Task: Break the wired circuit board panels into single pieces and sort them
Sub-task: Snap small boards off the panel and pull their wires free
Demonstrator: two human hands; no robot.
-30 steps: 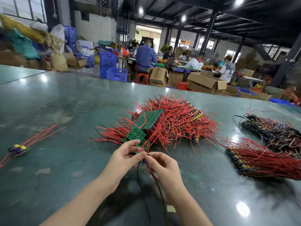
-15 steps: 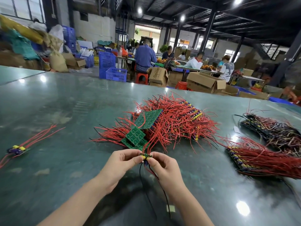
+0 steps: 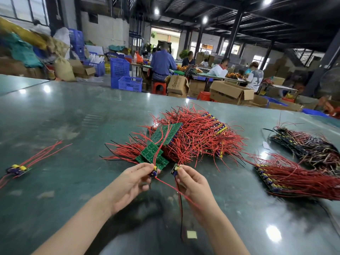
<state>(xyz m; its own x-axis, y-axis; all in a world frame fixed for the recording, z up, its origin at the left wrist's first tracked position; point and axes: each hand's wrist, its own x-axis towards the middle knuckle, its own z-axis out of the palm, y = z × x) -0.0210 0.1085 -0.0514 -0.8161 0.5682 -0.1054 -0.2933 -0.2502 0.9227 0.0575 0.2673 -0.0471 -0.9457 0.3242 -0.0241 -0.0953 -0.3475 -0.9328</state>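
— So, what's nearest, at the bottom of the frame?
— Both forearms reach up from the lower edge. The left hand (image 3: 132,183) pinches a small board piece (image 3: 154,171) with a yellow part; the right hand (image 3: 193,183) pinches another small piece (image 3: 175,169). The two pieces sit apart, each trailing red and black wires downward.
— And just above the hands?
— Green panels (image 3: 156,148) lie tilted against a big heap of red-wired boards (image 3: 198,137) in mid-frame, on the green counter (image 3: 73,190).
— The sides?
— At the left edge, a few single pieces (image 3: 18,169) with red wires. At the right, a stacked row (image 3: 294,179) with red wires, and a darker bundle (image 3: 309,146) above it.
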